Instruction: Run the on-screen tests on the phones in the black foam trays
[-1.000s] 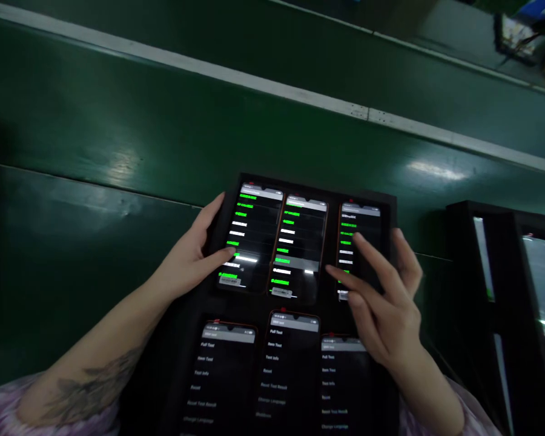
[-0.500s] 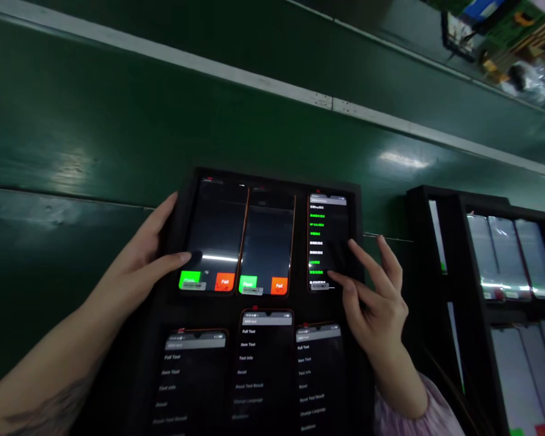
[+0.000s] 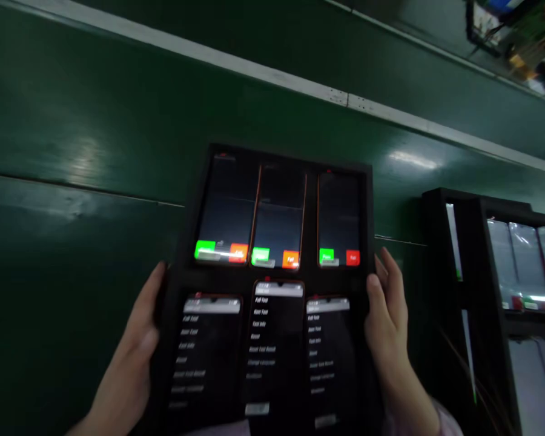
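Observation:
A black tray (image 3: 369,212) holds several smartphones in two rows, its far edge tipped up. My left hand (image 3: 134,351) grips its left side, and my right hand (image 3: 388,321) is closed on the right side; some fingers are hidden behind it. In the upper row, the left phone (image 3: 229,203), middle phone (image 3: 279,224) and right phone (image 3: 338,212) show dark screens with green and red buttons at the bottom. In the lower row, the left phone (image 3: 211,357), middle phone (image 3: 277,333) and right phone (image 3: 329,357) show text menus.
Green work surface (image 3: 95,121) lies beneath, crossed by a pale strip (image 3: 254,68). To the right stand other black trays (image 3: 475,242) with pale-screened phones (image 3: 529,260). Blurred items, including a dark-framed object (image 3: 484,27), sit at the far right corner.
My right hand left the upper right phone's screen and took the tray's right side. That phone's list became green and red buttons. My left hand slid lower, and the tray tilted up.

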Available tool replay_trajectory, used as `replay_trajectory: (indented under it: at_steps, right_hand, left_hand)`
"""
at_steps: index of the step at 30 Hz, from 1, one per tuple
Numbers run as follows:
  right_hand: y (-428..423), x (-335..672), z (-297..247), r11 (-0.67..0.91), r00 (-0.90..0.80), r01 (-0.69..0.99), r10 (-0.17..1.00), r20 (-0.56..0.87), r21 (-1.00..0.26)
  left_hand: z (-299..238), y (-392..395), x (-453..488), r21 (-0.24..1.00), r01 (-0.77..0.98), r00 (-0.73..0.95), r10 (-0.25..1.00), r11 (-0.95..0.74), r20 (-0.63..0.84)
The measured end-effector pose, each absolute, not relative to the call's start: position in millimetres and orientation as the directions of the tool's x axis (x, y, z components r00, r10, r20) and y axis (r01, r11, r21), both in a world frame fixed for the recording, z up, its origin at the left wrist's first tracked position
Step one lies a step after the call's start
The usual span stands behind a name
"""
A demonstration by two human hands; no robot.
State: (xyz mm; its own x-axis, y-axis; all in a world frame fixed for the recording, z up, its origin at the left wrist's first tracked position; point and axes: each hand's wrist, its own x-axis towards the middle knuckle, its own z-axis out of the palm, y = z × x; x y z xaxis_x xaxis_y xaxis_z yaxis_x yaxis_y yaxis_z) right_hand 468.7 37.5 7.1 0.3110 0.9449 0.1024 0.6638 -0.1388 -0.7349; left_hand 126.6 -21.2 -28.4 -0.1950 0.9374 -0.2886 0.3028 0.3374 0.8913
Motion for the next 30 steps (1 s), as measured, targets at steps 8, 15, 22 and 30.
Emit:
replay_trajectory:
  at_steps: [8, 15, 22, 30]
  right_hand:
    - [106.1, 465.2, 10.0, 0.032, 0.288, 0.686, 0.905, 0.312, -0.727]
    - [25.9, 419.2, 50.1, 0.403, -0.249, 0.848, 0.875, 0.414, -0.343]
    - [16.3, 401.6, 35.0, 0.487, -0.377, 0.822, 0.853, 0.361, -0.293]
    - [18.4, 399.1, 36.6, 0.441, -0.375, 0.872, 0.880, 0.292, -0.210]
  left_hand:
    - [-10.4, 67.9, 137.8, 0.950, -0.115, -0.139, 0.942, 0.291, -0.305]
    - [-26.7, 50.6, 112.4, 0.981, -0.005, 0.060, 0.979, 0.194, -0.194]
    - [-11.7, 53.1, 123.2, 0.945, -0.014, 0.021, 0.945, 0.326, -0.326]
    - [-13.1, 59.8, 133.8, 0.957, 0.205, -0.056, 0.978, 0.207, -0.200]
